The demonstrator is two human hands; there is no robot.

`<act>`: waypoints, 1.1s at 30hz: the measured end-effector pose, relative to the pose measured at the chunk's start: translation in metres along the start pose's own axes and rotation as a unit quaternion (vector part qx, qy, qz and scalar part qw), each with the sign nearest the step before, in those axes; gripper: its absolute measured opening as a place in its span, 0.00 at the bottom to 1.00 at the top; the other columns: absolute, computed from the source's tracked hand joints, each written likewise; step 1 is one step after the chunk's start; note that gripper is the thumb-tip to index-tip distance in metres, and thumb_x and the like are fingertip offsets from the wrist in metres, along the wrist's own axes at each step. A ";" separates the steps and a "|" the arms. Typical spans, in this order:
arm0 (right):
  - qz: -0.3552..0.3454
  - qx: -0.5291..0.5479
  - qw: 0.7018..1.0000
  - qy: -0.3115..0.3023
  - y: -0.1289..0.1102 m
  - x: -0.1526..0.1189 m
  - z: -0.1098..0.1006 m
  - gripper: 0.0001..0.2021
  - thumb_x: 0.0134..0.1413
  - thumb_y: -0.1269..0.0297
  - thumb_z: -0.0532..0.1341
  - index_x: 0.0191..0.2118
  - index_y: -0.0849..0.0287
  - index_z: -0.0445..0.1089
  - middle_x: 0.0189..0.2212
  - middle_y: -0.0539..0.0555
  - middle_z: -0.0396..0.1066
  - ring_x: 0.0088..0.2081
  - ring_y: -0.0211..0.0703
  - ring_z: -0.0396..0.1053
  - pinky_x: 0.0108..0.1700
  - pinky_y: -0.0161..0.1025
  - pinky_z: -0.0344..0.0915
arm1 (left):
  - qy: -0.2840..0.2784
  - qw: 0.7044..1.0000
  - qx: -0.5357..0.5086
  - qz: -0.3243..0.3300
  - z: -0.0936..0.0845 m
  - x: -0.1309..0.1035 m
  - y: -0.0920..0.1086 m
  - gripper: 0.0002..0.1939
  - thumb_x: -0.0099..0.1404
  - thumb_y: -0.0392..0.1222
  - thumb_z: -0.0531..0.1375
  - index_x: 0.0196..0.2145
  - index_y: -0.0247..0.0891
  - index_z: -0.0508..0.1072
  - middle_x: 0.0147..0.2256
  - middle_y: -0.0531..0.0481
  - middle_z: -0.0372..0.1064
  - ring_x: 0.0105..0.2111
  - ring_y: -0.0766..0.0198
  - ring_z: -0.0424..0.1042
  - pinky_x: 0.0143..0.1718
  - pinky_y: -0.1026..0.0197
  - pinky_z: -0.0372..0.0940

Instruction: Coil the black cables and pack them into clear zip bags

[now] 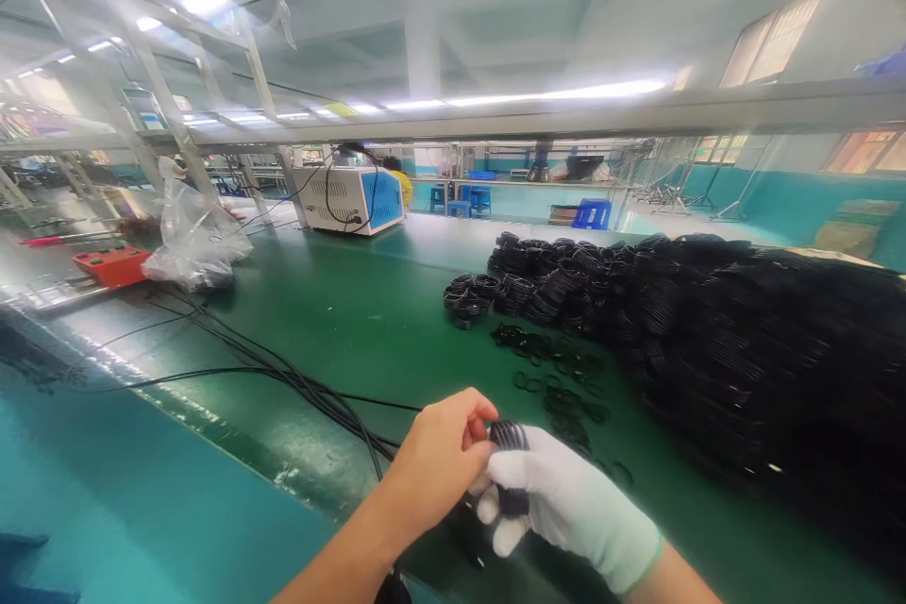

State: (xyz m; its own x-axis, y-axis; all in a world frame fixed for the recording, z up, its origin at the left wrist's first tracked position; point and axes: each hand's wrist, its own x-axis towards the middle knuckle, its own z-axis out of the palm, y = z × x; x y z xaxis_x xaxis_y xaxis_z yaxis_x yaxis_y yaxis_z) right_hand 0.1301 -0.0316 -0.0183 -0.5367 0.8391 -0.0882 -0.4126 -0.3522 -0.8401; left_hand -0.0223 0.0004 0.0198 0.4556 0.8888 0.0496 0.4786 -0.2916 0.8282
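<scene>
a green worktop (340,293) stretches across the view, carrying everything handled here. on its right side rises a big pile of black cable coils (708,330). a run of loose black cables (304,384) crosses from the left toward the hands. farther back stands a white machine housing (340,198) with a blue vented panel, and left of it slumps a clear plastic bag (198,231), just beside a red control box (111,266). near the front, the white-gloved right hand (566,483) has its grip wrapped around a small black coil (510,436). the bare left hand (444,448) bends its fingers and thumb in at the coil's left side; whether they pinch a strand i cannot tell. thin black rings (552,384) lie scattered beyond.
</scene>
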 end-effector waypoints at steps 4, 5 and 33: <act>0.028 -0.038 0.999 0.006 -0.001 0.002 0.006 0.08 0.44 0.66 0.62 0.30 0.65 0.67 0.28 0.53 0.64 0.26 0.35 0.66 0.21 0.31 0.67 | 0.033 0.998 0.045 -0.011 0.009 0.001 -0.003 0.06 0.53 0.33 0.52 0.26 0.39 0.67 0.23 0.56 0.66 0.24 0.68 0.63 0.26 0.67 0.55; 0.032 -0.043 0.998 0.011 -0.001 0.002 0.007 0.08 0.42 0.66 0.63 0.29 0.65 0.66 0.26 0.51 0.63 0.25 0.35 0.65 0.20 0.31 0.67 | 0.043 0.997 0.055 -0.013 0.010 0.001 -0.004 0.06 0.52 0.33 0.52 0.25 0.39 0.67 0.23 0.56 0.66 0.24 0.68 0.63 0.25 0.67 0.55; -0.084 0.009 0.977 0.197 -0.024 -0.002 -0.004 0.20 0.41 0.62 0.63 0.41 0.63 0.61 0.26 0.51 0.68 0.20 0.33 0.63 0.17 0.31 0.58 | -0.046 0.986 0.154 0.047 0.019 0.107 -0.022 0.03 0.57 0.36 0.51 0.26 0.39 0.62 0.26 0.55 0.60 0.29 0.66 0.62 0.32 0.64 0.57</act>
State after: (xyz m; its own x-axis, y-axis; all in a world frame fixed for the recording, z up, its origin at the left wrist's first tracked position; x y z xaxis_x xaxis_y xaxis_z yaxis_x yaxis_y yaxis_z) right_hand 0.1439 -0.0233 0.0003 -0.1366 0.9788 -0.1523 -0.4859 -0.2002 -0.8508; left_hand 0.0302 0.0949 -0.0037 0.5681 0.8211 0.0556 0.6298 -0.4773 0.6129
